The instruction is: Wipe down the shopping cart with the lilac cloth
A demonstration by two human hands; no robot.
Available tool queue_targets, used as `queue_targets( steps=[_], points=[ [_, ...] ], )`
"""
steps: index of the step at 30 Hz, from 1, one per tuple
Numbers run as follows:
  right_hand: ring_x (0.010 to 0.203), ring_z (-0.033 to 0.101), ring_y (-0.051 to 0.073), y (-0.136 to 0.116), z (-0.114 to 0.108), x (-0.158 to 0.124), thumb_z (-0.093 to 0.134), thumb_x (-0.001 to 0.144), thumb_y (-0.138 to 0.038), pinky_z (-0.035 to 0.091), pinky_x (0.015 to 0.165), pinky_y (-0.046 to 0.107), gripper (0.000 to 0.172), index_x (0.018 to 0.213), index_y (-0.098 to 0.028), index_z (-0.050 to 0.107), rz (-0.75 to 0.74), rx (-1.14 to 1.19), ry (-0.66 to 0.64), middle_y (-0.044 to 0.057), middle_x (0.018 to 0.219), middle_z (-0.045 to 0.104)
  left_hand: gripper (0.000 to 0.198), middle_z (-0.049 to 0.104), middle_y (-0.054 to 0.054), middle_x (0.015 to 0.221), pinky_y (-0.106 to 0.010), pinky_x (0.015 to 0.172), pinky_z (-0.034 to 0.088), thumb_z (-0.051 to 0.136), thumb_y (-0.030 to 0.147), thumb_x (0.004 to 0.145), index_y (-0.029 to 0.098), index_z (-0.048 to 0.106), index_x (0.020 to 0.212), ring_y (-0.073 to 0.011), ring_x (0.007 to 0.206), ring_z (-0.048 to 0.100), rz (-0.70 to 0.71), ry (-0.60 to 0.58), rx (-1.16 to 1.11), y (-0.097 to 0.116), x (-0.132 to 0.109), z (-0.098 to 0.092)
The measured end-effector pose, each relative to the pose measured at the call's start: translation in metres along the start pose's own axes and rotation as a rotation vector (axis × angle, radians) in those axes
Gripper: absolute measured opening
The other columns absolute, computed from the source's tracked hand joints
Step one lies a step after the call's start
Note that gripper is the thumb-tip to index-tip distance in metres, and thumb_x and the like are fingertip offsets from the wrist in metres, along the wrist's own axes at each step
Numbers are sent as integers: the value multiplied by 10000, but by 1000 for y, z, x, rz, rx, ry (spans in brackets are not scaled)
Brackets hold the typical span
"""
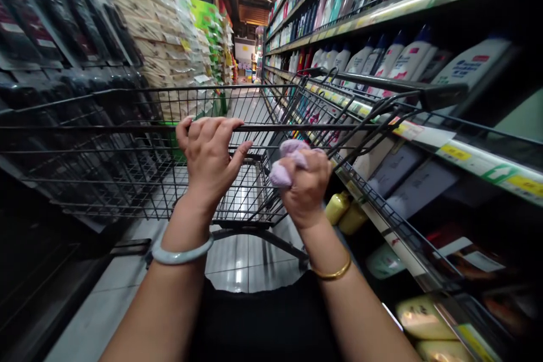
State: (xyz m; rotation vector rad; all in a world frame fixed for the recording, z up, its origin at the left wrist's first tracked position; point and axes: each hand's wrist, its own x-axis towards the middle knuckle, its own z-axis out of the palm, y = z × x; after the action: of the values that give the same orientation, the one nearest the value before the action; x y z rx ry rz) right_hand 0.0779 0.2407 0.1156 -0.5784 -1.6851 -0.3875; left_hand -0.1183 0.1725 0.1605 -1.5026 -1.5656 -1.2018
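My left hand [212, 150] is on the near top rail of a black wire shopping cart [246, 220], its fingers bent over the bar and its thumb sticking out to the right. A pale bangle circles that wrist. To its right, my right hand [307, 181] is closed around a crumpled lilac cloth [283, 172], which bulges out past the thumb side. This fist sits just nearer to me than the cart's rail; whether it touches the rail I cannot tell. The cart's dark handle [441, 93] lies at the right, close against the shelf.
Shelves on the right hold white bottles [418, 56] and boxes behind price strips [500, 172]. Yellow containers [424, 317] stand low at the right. Hanging black packages [59, 17] and stacked tan packs [144, 28] line the left. The tiled aisle [237, 263] runs ahead beneath the cart.
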Motion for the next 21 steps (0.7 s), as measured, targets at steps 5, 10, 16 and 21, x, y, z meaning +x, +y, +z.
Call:
queue_targets(
  steps=[5,10,16,21],
  points=[
    [1081,650,249,6,-5,3,615,1027,-338,514,1009,466,145,1001,-304,754,-65,22,50,48,1109,721,369,729,-73,1313,-584,1285,224,656,584,1005,337,705,1274,-346,1309,580,-13,-10,9,3,0,2],
    [1114,647,297,26,-8,11,586,1009,-390,537,1009,530,214,1021,-274,765,115,-99,193,97,1135,679,369,719,-65,1338,-585,1311,201,650,583,1008,334,701,1277,-339,1333,564,-16,-7,28,5,-2,3],
    [1025,640,213,-18,28,-45,638,1005,-277,460,1008,430,171,897,-293,769,-178,36,-102,7,1131,799,414,705,-84,1356,-627,1331,141,662,607,985,318,707,1277,-360,1364,536,-62,-44,-31,4,1,1],
    [1063,615,218,-9,21,-44,651,1030,-262,415,1033,409,149,971,-289,786,-194,74,-139,28,1142,793,445,686,-101,1379,-606,1354,115,614,612,1007,281,704,1290,-351,1410,522,-72,-59,-28,2,1,4]
  ],
)
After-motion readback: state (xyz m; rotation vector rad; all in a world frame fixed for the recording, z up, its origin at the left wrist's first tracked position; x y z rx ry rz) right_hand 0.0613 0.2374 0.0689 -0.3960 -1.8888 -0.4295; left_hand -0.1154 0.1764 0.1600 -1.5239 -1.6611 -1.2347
